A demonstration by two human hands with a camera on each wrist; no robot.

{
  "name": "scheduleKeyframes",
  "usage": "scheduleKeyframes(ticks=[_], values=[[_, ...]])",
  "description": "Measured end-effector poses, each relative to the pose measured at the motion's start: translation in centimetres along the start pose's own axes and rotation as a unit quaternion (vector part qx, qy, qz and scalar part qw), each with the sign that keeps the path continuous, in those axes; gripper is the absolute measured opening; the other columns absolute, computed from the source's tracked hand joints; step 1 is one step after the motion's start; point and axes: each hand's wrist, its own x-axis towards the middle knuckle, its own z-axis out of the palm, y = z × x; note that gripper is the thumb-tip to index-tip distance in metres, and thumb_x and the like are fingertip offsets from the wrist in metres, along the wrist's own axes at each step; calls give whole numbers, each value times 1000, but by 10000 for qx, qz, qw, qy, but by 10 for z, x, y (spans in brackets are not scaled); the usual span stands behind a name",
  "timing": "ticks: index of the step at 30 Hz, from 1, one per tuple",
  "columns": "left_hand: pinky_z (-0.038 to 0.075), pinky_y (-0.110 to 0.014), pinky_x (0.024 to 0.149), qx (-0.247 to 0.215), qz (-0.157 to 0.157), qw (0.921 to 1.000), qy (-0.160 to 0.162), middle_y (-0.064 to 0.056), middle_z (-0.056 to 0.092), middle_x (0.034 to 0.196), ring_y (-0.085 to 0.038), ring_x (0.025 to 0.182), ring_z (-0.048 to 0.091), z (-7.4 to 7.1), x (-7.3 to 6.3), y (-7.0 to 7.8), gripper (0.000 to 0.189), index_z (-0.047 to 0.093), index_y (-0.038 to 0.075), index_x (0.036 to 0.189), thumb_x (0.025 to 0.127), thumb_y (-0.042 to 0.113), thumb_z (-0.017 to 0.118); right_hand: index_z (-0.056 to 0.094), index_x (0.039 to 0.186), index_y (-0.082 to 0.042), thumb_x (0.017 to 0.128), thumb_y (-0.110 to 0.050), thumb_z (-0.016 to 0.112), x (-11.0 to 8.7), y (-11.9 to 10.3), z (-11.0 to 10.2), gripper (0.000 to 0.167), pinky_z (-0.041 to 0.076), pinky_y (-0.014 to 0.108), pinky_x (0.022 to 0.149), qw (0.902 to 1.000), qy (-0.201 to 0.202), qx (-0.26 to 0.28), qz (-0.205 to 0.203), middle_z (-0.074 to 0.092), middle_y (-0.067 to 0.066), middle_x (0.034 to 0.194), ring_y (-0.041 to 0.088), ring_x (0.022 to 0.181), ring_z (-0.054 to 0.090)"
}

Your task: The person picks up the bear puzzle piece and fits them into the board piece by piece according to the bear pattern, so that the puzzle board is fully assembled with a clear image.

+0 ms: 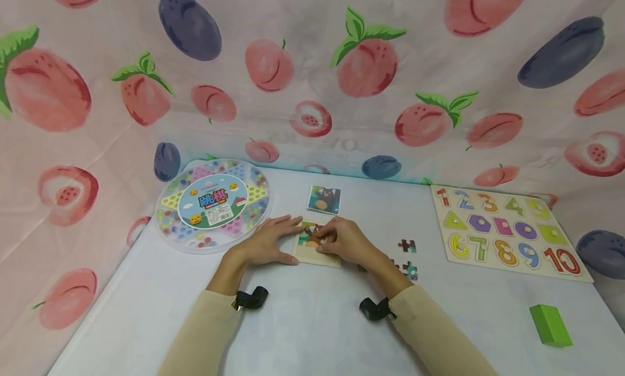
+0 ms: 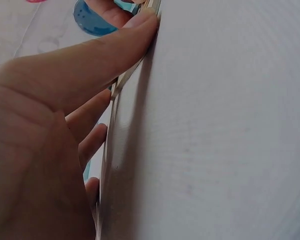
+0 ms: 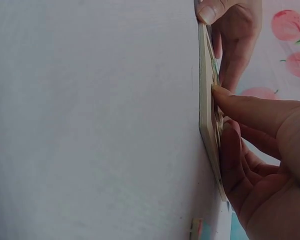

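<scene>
A small wooden jigsaw board (image 1: 317, 259) with a brown bear picture partly filled in lies on the table between the hands. My left hand (image 1: 268, 240) rests at its left side with fingers extended, the thumb (image 2: 125, 45) against the near edge. Over the board, my right hand (image 1: 350, 241) pinches a jigsaw piece at the picture's right part between thumb and curled fingers; the fingers mostly cover the piece. A bear picture card (image 1: 324, 199) lies just behind the board. Loose jigsaw pieces (image 1: 407, 246) lie right of the right hand, some partly hidden by the forearm.
At the back left sits a round Chinese checkers box (image 1: 168, 230). A wooden number and shape board (image 1: 493, 216) lies at the right, with a green block (image 1: 550, 325) nearer the front. A fruit-print cloth (image 1: 312, 56) hangs behind the white table (image 1: 303, 327).
</scene>
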Motion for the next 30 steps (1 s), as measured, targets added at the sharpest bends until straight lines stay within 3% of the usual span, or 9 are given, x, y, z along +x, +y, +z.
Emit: scheduleKeyframes(ticks=[6, 13, 15, 19, 23, 30], values=[[7, -61, 131, 113, 87, 9999, -18, 0, 31, 170, -32, 161, 18, 0, 1, -2, 81, 48, 19, 154, 83, 39, 83, 77, 113, -6, 86, -22, 83, -1, 3, -2, 32, 52, 17, 66, 9998, -168, 60, -53, 67, 7, 105, 6, 77, 61], [7, -61, 131, 26, 46, 10000, -68, 0, 31, 170, -32, 162, 16, 1, 3, 0, 81, 48, 18, 153, 83, 38, 83, 70, 126, -16, 91, -32, 78, -8, 7, -20, 40, 57, 26, 76, 9931, -723, 904, 176, 70, 4, 118, 13, 96, 66], [6, -60, 132, 44, 27, 10000, -65, 0, 30, 170, -32, 162, 16, 1, 3, 0, 81, 48, 18, 153, 83, 38, 83, 68, 131, -16, 93, -32, 75, -12, 9, -28, 42, 57, 28, 75, 9924, -773, 957, 71, 68, 6, 123, 15, 99, 65], [5, -59, 132, 88, 66, 9999, -64, -1, 30, 170, -32, 162, 15, 0, 3, 1, 81, 47, 17, 154, 84, 36, 83, 66, 133, -18, 94, -33, 74, -23, 13, -46, 43, 58, 28, 74, 9954, -543, 789, -88, 66, 8, 130, 19, 103, 65], [2, -61, 131, 123, 101, 9998, -102, -3, 28, 171, -34, 162, 14, 1, 3, 2, 82, 45, 16, 155, 84, 35, 82, 66, 133, -15, 93, -30, 75, -36, 25, -67, 43, 60, 32, 83, 9983, -128, 493, -272, 65, 10, 134, 27, 110, 64], [-3, -60, 131, 109, -23, 9998, -183, 0, 25, 172, -32, 163, 10, 2, 1, 3, 83, 41, 19, 157, 85, 36, 81, 65, 134, -13, 95, -31, 73, -62, 54, -102, 43, 57, 47, 100, 9993, 346, 130, 81, 64, 7, 138, 34, 127, 58]])
